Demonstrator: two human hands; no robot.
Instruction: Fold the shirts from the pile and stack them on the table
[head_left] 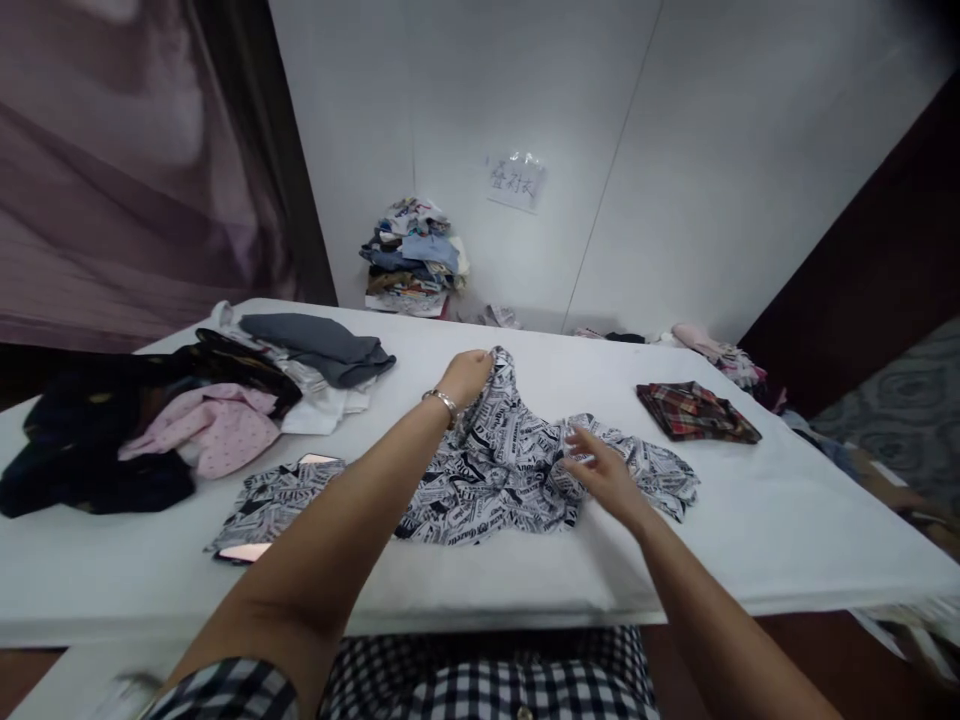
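Observation:
A black-and-white newspaper-print shirt [480, 490] lies rumpled across the middle of the white table [787, 530]. My left hand [466, 377], with a silver bracelet at the wrist, pinches a part of it and lifts that part off the table. My right hand [606, 478] hovers at or just over the shirt's right portion, fingers apart; whether they touch the cloth I cannot tell. Left of my forearm, the same print covers the middle of a flat, dark-edged thing with a peach surface [244, 552]. My left forearm hides part of the print.
Dark clothes [90, 430], a pink dotted garment [225, 430] and a grey one [319, 345] are heaped at the left. A folded red plaid garment [697, 412] lies at the right. Behind the table stands a clothes stack [416, 250]; more clothes [720, 355] lie past the far right edge.

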